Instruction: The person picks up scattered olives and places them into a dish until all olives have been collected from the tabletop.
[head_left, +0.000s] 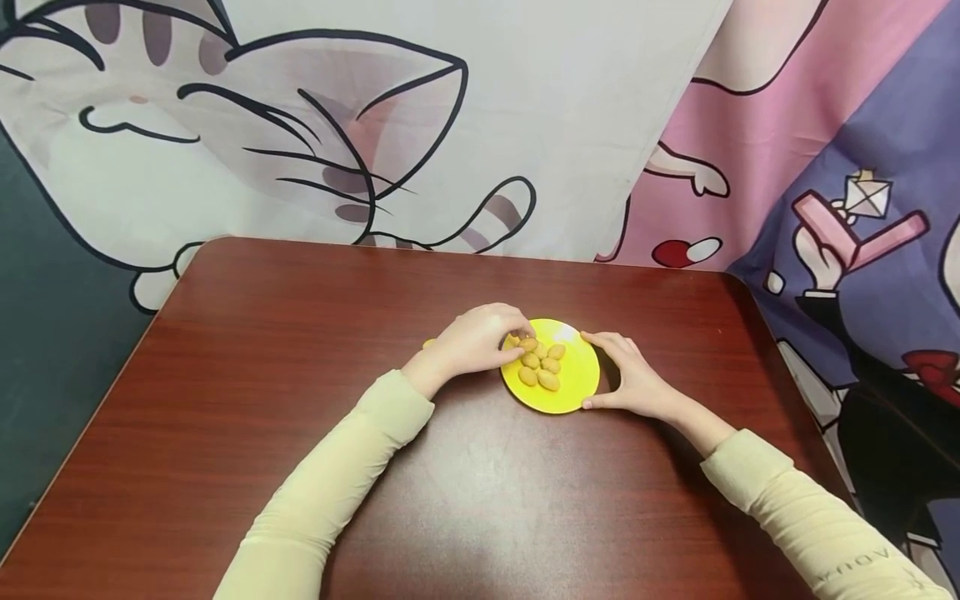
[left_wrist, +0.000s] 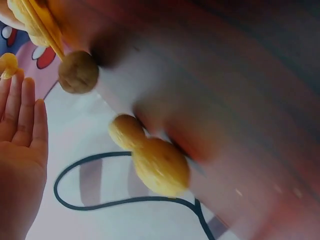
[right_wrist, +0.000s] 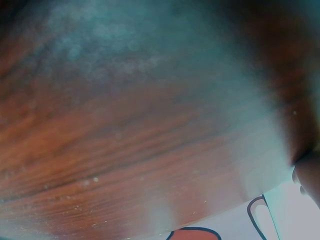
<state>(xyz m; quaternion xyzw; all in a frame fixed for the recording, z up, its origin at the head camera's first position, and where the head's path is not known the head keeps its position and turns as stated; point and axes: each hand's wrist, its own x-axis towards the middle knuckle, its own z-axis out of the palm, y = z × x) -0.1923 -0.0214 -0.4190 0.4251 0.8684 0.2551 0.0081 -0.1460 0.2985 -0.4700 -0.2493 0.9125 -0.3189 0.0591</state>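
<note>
A round yellow plate (head_left: pixel 577 375) bears several small yellow oval fruits (head_left: pixel 549 380). My left hand (head_left: pixel 480 337) reaches over the plate's left edge, thumb and fingers bent together. In the left wrist view its fingertips pinch a small yellow fruit (left_wrist: pixel 8 65). At the plate's right side, my right hand (head_left: pixel 628 375) holds the rim between a spread thumb and fingers. Beside the left wrist, one yellow fruit (head_left: pixel 428 342) peeks out, mostly hidden. The left wrist view shows loose fruits (left_wrist: pixel 161 166) lying on the table, with a browner-looking round one (left_wrist: pixel 78 72) closer to the plate.
The plate stands on a reddish-brown wooden table (head_left: pixel 300 308) with rounded far corners. Behind it hangs a cloth (head_left: pixel 585 125) printed with a cartoon cat, beside a pink and blue printed part (head_left: pixel 795 125). Only blurred tabletop and cloth fill most of the right wrist view.
</note>
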